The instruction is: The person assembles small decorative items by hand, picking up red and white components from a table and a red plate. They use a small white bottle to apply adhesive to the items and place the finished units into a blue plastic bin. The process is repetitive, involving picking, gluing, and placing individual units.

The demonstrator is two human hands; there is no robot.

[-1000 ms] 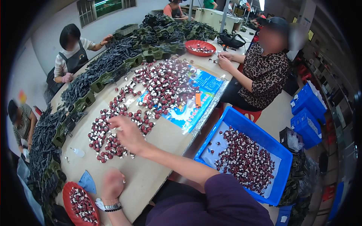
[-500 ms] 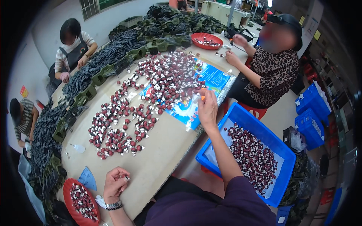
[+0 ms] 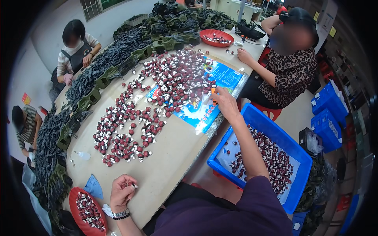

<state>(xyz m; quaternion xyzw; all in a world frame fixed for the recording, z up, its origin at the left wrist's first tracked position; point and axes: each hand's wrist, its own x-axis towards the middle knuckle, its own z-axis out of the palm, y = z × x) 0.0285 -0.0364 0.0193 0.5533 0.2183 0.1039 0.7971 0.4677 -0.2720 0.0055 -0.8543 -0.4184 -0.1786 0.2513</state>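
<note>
Pieces (image 3: 176,80) heaped on the table (image 3: 173,143) look small, rounded, maroon and white.

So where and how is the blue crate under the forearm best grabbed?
Probably the rim at both short ends of the blue crate, approached from outside: it's oblong, open-topped and holds loose small pieces, so opposite grips should keep it level.
</note>
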